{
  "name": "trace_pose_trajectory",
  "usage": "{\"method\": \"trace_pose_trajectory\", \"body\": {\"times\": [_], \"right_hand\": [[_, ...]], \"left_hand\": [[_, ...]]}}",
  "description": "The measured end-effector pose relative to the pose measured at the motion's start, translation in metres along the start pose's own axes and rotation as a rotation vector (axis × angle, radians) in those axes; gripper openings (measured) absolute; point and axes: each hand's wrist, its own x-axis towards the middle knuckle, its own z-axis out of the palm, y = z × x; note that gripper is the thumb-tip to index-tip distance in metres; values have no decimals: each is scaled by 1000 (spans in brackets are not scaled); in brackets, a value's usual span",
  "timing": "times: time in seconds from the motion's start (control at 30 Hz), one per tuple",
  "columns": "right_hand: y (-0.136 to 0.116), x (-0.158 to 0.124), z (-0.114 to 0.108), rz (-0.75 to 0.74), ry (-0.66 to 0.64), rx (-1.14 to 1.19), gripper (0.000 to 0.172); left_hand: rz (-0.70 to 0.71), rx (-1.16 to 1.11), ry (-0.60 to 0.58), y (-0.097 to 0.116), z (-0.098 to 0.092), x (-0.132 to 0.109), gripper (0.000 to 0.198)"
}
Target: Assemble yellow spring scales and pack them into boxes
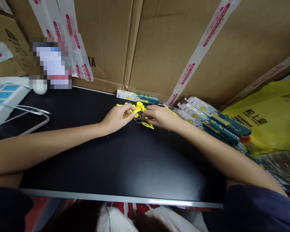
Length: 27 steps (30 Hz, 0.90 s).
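A small pile of yellow plastic pieces with thin wire loops [148, 125] lies on the black tabletop [125, 161], near its back edge. At the pile's left side, my left hand [116, 118] is closed, pinching a slim yellow plastic piece [132, 112] between thumb and fingers. My right hand [162, 116] reaches in from the right with its fingers curled down at the pile. Whatever those fingertips grip is hidden by the hand. Just behind the pile lies a narrow printed box [137, 96] picturing a yellow item with a wire hook.
Several similar printed boxes [207, 117] are stacked at the right, beside a yellow plastic bag [268, 116]. Large taped cardboard boxes [164, 42] wall off the back. A white power strip [8, 96] with cables and a pixelated object [52, 62] sit at the left.
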Motion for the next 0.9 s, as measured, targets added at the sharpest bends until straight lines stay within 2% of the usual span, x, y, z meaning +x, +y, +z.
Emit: {"method": "trace_pose_trajectory", "body": {"times": [0.13,0.33,0.47,0.57,0.7,0.8,0.9], "right_hand": [[2,12,-3,-164,-83,-137,18],[5,23,1,-206,-140,-252,17],[6,24,-1,-186,-134,-232,20],[5,19,-8,-107,-122,-186,18],[7,15,-16,108,-101,-152,16],[10,15,-13,259,-104,-103,17],[13,17,-4,327,-83,-78,18]], "left_hand": [[2,32,-9,-2,1,-1,18],[4,33,-9,-4,4,-3,18],[2,36,-14,-5,5,-3,20],[4,31,-15,-4,5,-3,20],[3,20,-18,-2,5,-3,19],[0,22,-12,-2,6,-3,19],[-3,22,-8,-3,6,-3,18]]}}
